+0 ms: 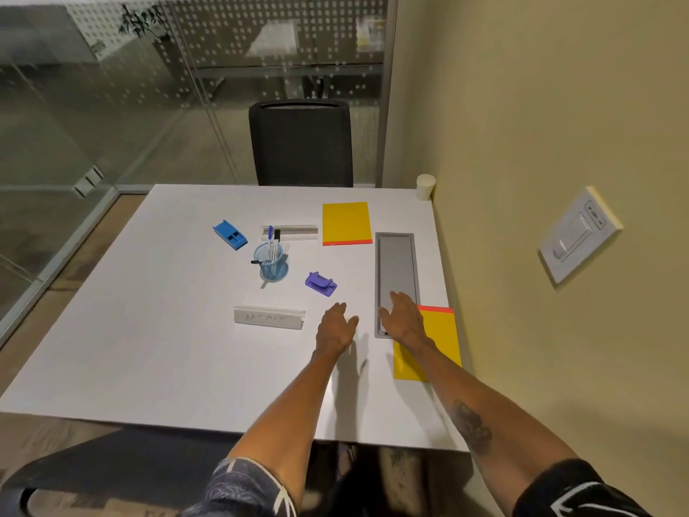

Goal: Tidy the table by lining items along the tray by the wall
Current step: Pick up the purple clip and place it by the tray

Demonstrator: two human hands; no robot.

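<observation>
Tray (396,263) lengthwise along wall (522,181)

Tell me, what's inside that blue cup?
The blue cup holds a few markers standing upright, caps poking above the rim. Their lower ends show only dimly through the wall, and the cup's bottom cannot be seen.

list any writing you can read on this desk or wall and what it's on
"BAT MO", with fainter letters after it unreadable: handwritten on the near white plastic name holder.
Small dark print on the white wall switch plate: too blurred to read.
Far white name holder: no text visible.
</observation>
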